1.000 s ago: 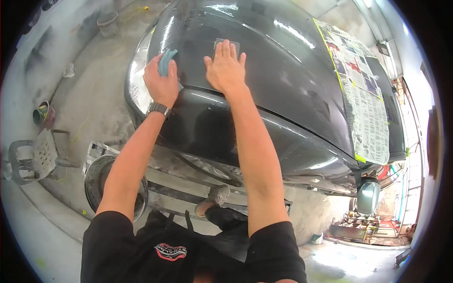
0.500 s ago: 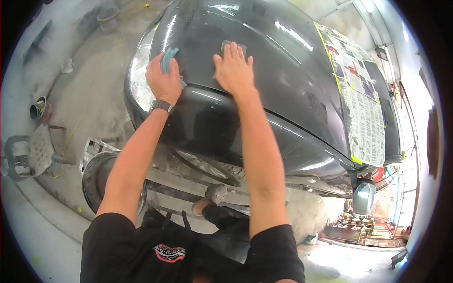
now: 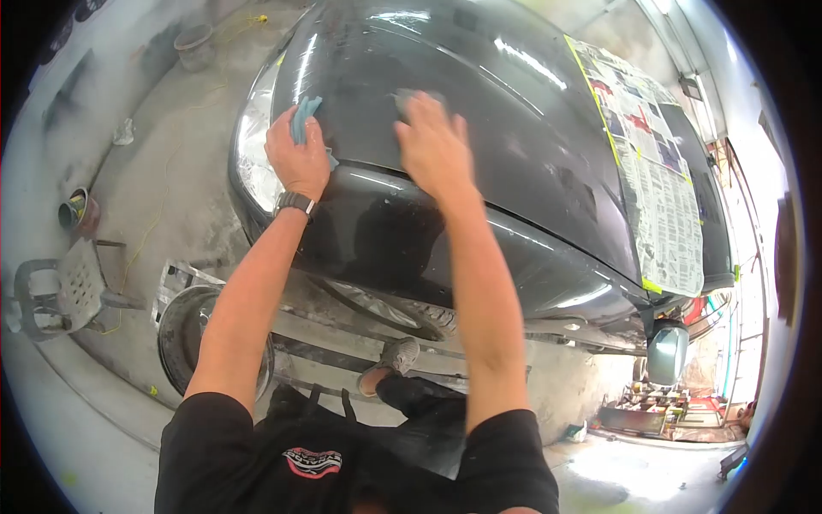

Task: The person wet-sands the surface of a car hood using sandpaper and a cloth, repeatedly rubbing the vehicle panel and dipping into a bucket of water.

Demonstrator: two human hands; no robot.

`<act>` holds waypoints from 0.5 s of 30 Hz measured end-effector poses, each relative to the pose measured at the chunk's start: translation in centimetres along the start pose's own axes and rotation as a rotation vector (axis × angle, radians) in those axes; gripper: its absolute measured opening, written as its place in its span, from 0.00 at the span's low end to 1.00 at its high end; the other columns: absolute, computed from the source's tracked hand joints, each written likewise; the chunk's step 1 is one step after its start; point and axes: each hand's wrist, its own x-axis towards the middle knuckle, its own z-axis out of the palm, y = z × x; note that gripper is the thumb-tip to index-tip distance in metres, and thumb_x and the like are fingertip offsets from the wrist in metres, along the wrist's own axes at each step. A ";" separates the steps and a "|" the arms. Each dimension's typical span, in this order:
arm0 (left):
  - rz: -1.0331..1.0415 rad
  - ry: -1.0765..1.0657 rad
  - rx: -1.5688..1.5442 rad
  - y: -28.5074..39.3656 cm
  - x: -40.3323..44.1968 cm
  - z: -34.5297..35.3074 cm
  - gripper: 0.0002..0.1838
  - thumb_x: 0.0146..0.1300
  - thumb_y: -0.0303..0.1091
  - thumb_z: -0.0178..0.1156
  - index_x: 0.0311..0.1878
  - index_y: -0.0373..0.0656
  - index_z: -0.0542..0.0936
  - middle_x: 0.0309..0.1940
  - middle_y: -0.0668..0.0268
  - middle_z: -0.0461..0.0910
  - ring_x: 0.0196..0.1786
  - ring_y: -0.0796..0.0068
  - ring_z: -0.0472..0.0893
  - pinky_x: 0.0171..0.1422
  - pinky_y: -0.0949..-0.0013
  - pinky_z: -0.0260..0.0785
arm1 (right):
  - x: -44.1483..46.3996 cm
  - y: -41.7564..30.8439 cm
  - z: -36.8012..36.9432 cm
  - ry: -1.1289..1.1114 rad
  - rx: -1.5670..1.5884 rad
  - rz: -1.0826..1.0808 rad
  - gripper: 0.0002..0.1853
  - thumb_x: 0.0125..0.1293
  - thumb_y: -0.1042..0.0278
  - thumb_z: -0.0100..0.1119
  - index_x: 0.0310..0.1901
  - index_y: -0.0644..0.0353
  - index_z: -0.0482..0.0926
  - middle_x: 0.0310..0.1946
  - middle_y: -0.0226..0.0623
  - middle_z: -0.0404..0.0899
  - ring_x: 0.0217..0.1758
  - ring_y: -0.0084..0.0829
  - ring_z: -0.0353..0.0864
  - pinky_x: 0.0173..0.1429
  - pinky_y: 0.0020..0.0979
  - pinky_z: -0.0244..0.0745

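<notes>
A black car's hood [image 3: 505, 146] lies beneath both hands. My left hand [image 3: 297, 158] rests near the headlight [image 3: 259, 137], its fingers closed around a folded blue cloth [image 3: 306, 116]. Part of the cloth shows below the fingers too. Farther right, my right hand [image 3: 435, 154] is laid over a small grey sanding sheet [image 3: 402, 101] and holds it against the hood. Motion blurs its fingertips and the sheet, most of which is covered by the fingers.
Newspaper [image 3: 659, 188] edged with yellow-green tape covers the windshield area. The side mirror [image 3: 666, 355] sticks out at right. A round dark tub [image 3: 181, 330] stands by my left arm. A plastic chair [image 3: 77, 287] and buckets [image 3: 195, 47] sit on the floor at left.
My right hand has slid slightly back toward me and to the right with the sanding sheet. The left hand stays at about the same spot with the blue cloth. The view has shifted slightly.
</notes>
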 end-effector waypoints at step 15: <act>0.069 0.017 0.017 -0.3 0.0 0.4 0.18 0.75 0.41 0.64 0.61 0.40 0.83 0.53 0.52 0.83 0.56 0.50 0.79 0.63 0.52 0.71 | -7.7 0.7 -4.0 0.031 -0.153 0.033 0.28 0.81 0.55 0.51 0.76 0.60 0.69 0.77 0.48 0.70 0.82 0.47 0.66 0.80 0.63 0.58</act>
